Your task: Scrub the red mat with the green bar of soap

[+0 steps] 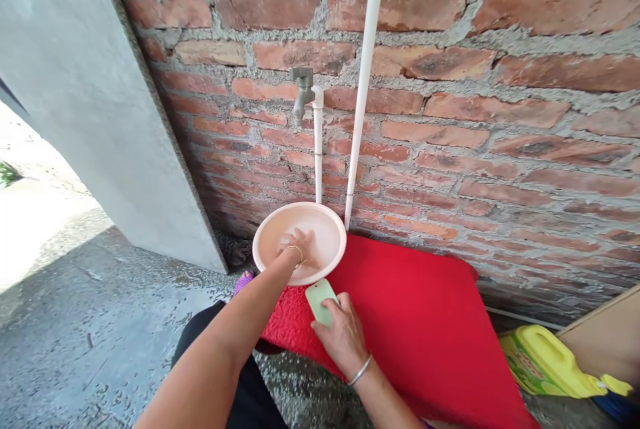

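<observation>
My left hand (299, 242) reaches into a pale pink basin (341, 246), its fingers spread in or just above the water. A thin bracelet circles that wrist. In my right hand (345, 329) is a flat, pale green scrubbing brush (319, 296), with a small hole near its far end. Its underside is hidden, so no bristles show. The thumb and fingers close around its near part, just in front of the basin's rim. Below this hand spreads a large red cloth (415, 309), fluffy along its left edge. The basin stands at the cloth's back left corner.
A metal tap (303, 92) on a white pipe (319, 149) is above the basin, against the brick wall (500, 169). A grey slab (115, 102) leans at left over wet concrete (135, 329). A yellow jug (545, 356) lies at right.
</observation>
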`<action>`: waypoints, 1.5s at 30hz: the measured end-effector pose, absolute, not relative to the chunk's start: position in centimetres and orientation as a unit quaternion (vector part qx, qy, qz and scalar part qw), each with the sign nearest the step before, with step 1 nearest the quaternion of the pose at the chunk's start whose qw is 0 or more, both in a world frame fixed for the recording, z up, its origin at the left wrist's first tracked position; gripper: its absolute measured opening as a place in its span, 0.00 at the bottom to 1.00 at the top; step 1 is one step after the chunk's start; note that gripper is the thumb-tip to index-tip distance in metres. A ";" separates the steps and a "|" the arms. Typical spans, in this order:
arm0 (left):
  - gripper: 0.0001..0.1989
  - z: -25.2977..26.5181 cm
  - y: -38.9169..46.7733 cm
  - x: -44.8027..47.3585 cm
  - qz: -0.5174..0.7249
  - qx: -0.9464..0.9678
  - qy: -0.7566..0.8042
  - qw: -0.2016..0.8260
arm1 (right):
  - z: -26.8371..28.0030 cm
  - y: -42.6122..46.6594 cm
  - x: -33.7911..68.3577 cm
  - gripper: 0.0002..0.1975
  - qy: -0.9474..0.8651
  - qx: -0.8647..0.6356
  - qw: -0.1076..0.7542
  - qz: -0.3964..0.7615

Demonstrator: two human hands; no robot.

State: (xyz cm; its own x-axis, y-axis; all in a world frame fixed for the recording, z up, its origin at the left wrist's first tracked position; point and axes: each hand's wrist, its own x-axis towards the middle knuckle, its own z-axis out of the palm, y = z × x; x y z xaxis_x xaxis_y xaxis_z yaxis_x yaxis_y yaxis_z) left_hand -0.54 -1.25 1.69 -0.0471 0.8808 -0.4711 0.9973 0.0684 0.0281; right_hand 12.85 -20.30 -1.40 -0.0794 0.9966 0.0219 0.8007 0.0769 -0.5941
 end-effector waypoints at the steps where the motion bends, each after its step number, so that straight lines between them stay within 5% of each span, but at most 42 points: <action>1: 0.60 1.5 -1.2 -0.6 -0.154 0.666 0.706 0.187 | -1.3 -20.3 12.3 0.14 -0.709 -0.638 0.205 0.220; 10: 0.52 0.4 -0.7 -1.1 -0.109 0.666 0.712 0.194 | -2.9 -22.0 22.4 0.14 -0.629 -0.728 0.221 0.159; 23: 0.60 1.5 -1.1 -0.7 -0.179 0.663 0.704 0.181 | -0.8 -28.9 42.7 0.29 -0.359 -0.913 0.188 0.049; 30: 0.63 1.4 -1.0 -0.5 -0.192 0.664 0.700 0.180 | -2.1 -25.7 30.1 0.20 -0.534 -0.780 0.280 0.168; 38: 0.58 1.1 -1.0 -1.0 -0.147 0.674 0.697 0.193 | -1.3 -22.5 10.9 0.13 -0.720 -0.619 0.192 0.248; 45: 0.62 0.9 -0.8 -0.9 -0.171 0.667 0.700 0.188 | -1.2 -23.1 10.9 0.14 -0.742 -0.614 0.136 0.233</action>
State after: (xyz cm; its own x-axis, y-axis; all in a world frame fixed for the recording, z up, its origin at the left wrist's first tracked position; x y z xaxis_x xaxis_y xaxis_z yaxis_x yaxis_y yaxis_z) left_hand -0.86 -0.78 0.93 -0.0384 0.8701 -0.4914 0.9986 0.0507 0.0118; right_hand 10.94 -23.07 -1.20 -0.2089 0.9743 -0.0845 0.8478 0.1373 -0.5122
